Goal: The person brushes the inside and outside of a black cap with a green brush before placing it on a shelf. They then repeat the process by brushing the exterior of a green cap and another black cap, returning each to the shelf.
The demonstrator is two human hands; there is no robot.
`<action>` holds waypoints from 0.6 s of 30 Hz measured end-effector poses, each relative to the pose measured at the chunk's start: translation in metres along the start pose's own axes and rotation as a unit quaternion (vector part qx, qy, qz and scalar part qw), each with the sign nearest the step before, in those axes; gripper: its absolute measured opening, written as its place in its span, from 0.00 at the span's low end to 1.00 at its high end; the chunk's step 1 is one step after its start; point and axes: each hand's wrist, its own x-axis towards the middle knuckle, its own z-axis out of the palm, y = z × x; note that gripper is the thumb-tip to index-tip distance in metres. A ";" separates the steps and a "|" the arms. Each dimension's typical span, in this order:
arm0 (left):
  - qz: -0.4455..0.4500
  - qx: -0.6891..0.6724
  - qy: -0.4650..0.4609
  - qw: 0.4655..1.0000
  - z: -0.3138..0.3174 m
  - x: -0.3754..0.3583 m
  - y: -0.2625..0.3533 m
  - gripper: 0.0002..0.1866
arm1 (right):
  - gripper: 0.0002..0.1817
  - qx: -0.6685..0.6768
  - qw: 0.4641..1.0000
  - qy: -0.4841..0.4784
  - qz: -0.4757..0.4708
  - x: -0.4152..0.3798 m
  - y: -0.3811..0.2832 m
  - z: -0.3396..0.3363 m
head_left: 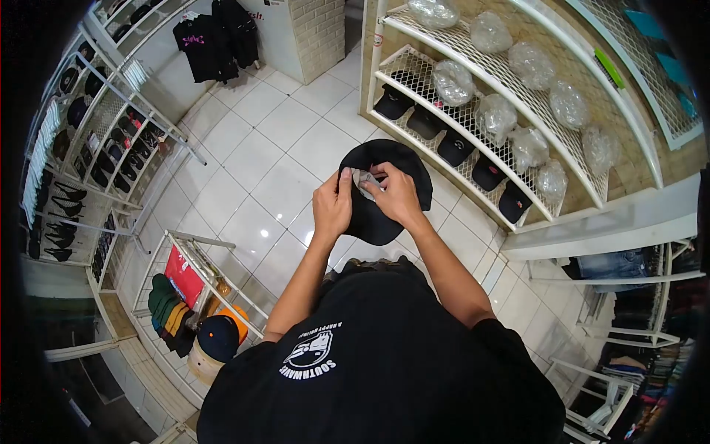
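Observation:
A black bucket hat (377,228) with a wide round brim is in front of my body, between both hands. My left hand (333,205) grips its left side, thumb and fingers closed near the opening. On the other side, my right hand (398,194) is closed on the hat, its wrist lying across the brim and its fingertips bent in towards the middle. Between the fingertips of both hands shows a small crumpled whitish piece (362,180), paper or lining-like, partly hidden by the fingers.
At the right, a white mesh shelf (473,96) carries black caps (455,148) and clear plastic-wrapped bundles (532,65). A low rack (196,248) with stacked caps stands at the left. Farther left is a wall rack (111,96) of caps. White tiled floor (251,177) lies between.

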 end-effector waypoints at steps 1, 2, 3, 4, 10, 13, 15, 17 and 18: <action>-0.002 0.001 0.002 1.000 -0.002 0.000 -0.001 0.30 | 0.19 0.001 1.000 -0.003 -0.001 -0.002 -0.001 0.001; -0.001 0.013 -0.006 1.000 -0.004 0.001 -0.002 0.30 | 0.19 0.026 1.000 -0.004 -0.016 -0.004 -0.002 0.003; 0.000 0.023 -0.015 1.000 -0.005 0.003 -0.004 0.30 | 0.19 0.049 0.998 -0.005 -0.032 -0.005 -0.006 0.003; 0.000 0.024 -0.015 1.000 -0.006 0.004 -0.005 0.30 | 0.19 0.050 0.998 -0.005 -0.032 -0.008 -0.010 0.002; -0.011 0.052 -0.015 0.998 -0.002 0.009 -0.015 0.27 | 0.14 0.084 0.995 -0.044 -0.018 -0.010 -0.014 0.002; -0.004 0.018 -0.004 1.000 0.004 0.014 -0.038 0.25 | 0.16 0.043 0.990 0.043 -0.128 -0.025 -0.032 -0.025; -0.007 -0.029 0.058 0.998 0.007 0.017 -0.053 0.23 | 0.24 0.002 0.982 0.154 -0.113 -0.032 -0.037 -0.051; -0.038 -0.059 0.068 0.995 0.004 0.021 -0.056 0.22 | 0.30 -0.051 0.969 0.217 -0.110 -0.040 -0.024 -0.061; -0.059 -0.069 0.061 0.994 0.003 0.024 -0.057 0.22 | 0.38 0.037 0.979 0.195 -0.056 -0.045 -0.012 -0.058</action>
